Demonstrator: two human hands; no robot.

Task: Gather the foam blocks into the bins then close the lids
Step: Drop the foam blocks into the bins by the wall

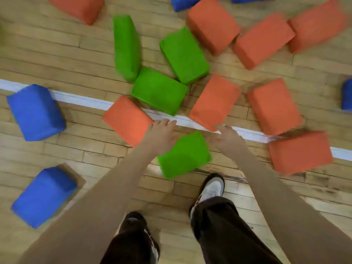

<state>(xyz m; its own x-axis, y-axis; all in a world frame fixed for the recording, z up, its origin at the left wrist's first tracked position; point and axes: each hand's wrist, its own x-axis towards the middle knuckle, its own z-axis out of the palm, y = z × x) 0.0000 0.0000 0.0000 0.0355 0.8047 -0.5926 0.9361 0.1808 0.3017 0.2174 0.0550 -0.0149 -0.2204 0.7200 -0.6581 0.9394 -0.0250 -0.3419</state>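
Both hands reach down over a green block (pixel 183 155) on the wood floor (pixel 57 54). The left hand (pixel 162 136) is spread flat; the right hand (pixel 228 136) nears an orange block (pixel 215 101).

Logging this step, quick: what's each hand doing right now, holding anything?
Left hand: open, fingers extended over the nearest green block, holding nothing.
Right hand: open, reaching beside the same block, holding nothing.

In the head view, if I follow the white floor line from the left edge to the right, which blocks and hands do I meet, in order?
Blue block → orange block → left hand → right hand → orange block lowest on the right. All lie on or over the white line.
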